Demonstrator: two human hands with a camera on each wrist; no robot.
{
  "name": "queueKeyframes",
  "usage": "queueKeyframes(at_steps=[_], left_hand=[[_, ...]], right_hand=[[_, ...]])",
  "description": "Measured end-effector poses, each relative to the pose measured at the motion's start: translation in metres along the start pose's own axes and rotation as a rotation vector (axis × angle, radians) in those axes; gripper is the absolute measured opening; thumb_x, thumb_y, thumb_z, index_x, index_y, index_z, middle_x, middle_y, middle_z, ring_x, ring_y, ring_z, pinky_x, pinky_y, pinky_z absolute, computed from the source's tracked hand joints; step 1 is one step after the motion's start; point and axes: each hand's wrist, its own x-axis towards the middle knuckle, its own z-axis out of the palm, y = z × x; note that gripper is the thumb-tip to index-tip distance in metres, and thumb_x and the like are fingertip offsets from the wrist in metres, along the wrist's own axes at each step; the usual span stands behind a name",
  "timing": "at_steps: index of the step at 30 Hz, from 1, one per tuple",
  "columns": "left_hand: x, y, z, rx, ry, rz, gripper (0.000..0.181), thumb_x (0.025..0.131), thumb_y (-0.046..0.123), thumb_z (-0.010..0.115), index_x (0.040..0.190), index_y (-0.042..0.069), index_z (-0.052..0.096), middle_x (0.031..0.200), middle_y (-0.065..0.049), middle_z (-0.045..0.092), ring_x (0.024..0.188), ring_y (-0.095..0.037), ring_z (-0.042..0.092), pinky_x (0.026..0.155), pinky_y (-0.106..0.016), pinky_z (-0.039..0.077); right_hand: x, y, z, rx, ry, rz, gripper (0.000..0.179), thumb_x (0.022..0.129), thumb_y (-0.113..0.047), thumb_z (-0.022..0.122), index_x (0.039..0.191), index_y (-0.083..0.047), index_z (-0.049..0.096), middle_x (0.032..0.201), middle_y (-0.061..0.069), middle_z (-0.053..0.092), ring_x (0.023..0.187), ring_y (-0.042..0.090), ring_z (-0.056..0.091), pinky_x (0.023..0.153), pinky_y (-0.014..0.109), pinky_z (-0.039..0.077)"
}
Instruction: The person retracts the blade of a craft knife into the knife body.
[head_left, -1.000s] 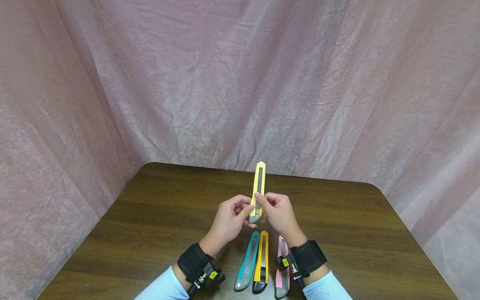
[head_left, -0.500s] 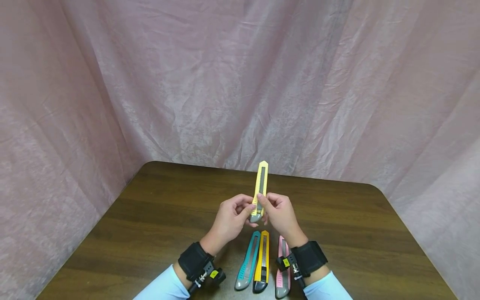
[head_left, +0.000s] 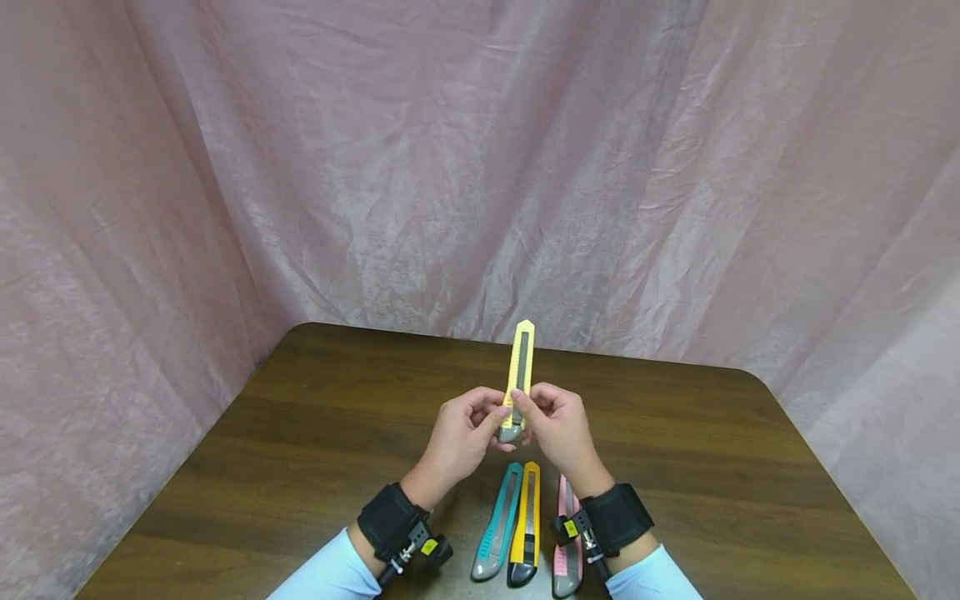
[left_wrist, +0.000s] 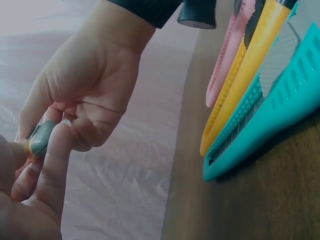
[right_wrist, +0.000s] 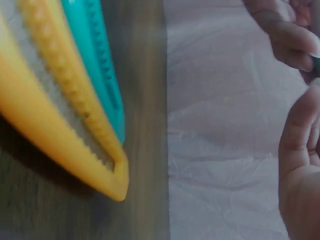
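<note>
A pale yellow utility knife (head_left: 522, 358) with a grey end is held up above the table, its pointed tip directed away from me. My left hand (head_left: 459, 433) pinches it near the grey end, thumb on its left edge. From the other side my right hand (head_left: 558, 425) grips it, thumb lying over the front by the slider. In the left wrist view the grey end (left_wrist: 41, 140) shows between the fingers of both hands. Nearer to me a teal utility knife (head_left: 497, 525) and a deep yellow one with a black end (head_left: 525, 525) lie side by side on the table.
A pink utility knife (head_left: 567, 550) lies under the right wrist, partly covered by the wrist camera (head_left: 573, 529). The dark wooden table (head_left: 337, 400) ends at a pink curtain (head_left: 450, 167) behind it.
Both hands keep their hold on the pale yellow utility knife, which has shifted only very slightly. The knives on the table stay where they lie.
</note>
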Motion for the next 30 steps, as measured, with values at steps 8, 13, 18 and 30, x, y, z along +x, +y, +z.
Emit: queueKeyframes(at_steps=[8, 13, 18, 30], left_hand=[[-0.002, 0.014, -0.001, -0.007, 0.007, 0.009, 0.012, 0.091, 0.003, 0.061, 0.103, 0.005, 0.062, 0.080, -0.013, 0.062, 0.064, -0.029, 0.063, 0.055, -0.040, 0.058], [-0.005, 0.023, 0.001, -0.012, -0.019, -0.009, 0.013, 0.092, 0.000, 0.059, 0.105, -0.002, 0.059, 0.083, -0.022, 0.059, 0.068, -0.037, 0.062, 0.056, -0.041, 0.058], [-0.006, 0.004, -0.006, 0.050, -0.048, -0.046, 0.027, 0.088, 0.004, 0.066, 0.113, 0.007, 0.056, 0.085, -0.013, 0.059, 0.072, -0.030, 0.063, 0.056, -0.039, 0.058], [-0.059, 0.001, -0.033, 0.351, -0.171, -0.253, 0.062, 0.075, 0.008, 0.080, 0.128, 0.005, 0.048, 0.088, -0.004, 0.055, 0.057, -0.015, 0.059, 0.045, -0.031, 0.056]], right_hand=[[0.003, 0.009, 0.000, -0.025, -0.002, 0.021, 0.013, 0.092, -0.010, 0.063, 0.083, -0.001, 0.063, 0.064, 0.015, 0.056, 0.050, 0.023, 0.048, 0.042, 0.022, 0.047], [0.000, 0.000, -0.001, -0.054, -0.035, 0.020, 0.010, 0.092, -0.005, 0.063, 0.085, 0.002, 0.061, 0.067, 0.018, 0.056, 0.054, 0.035, 0.048, 0.044, 0.023, 0.049], [0.003, 0.009, 0.000, 0.003, -0.077, 0.095, 0.011, 0.092, -0.008, 0.064, 0.090, 0.004, 0.063, 0.071, 0.020, 0.059, 0.059, 0.037, 0.056, 0.052, 0.041, 0.057], [-0.010, 0.030, 0.029, 0.113, -0.127, 0.544, 0.032, 0.089, -0.016, 0.068, 0.104, 0.008, 0.054, 0.084, 0.016, 0.066, 0.073, 0.030, 0.066, 0.069, 0.047, 0.056]])
